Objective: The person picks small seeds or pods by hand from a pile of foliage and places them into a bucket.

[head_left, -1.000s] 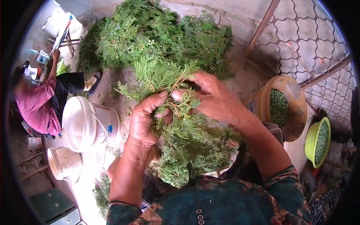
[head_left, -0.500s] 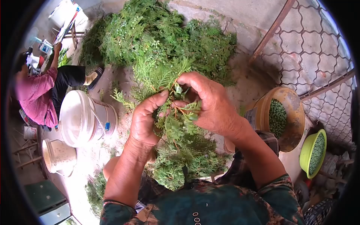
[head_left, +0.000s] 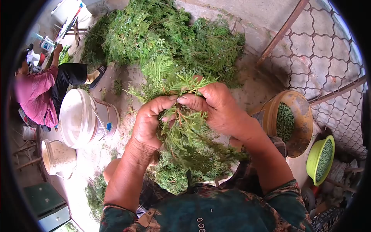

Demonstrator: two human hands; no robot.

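Note:
A leafy green arborvitae sprig is held up in front of me between both hands. My left hand is closed around its stem, thumb on top. From the other side my right hand pinches the sprig, its thumb tip almost meeting the left thumb. Whether a small cone lies under the right fingers is hidden. Below the hands, more cut sprigs lie in a heap close to my lap.
A large pile of arborvitae branches lies ahead. At right are a tan bucket and a lime-green basin, both holding small green cones, beside a wire mesh panel. White buckets stand left, near a seated person.
My right hand's fingers have closed in toward the left thumb, and the green cone seen between them is now out of sight. The sprig's leaves have shifted and turned.

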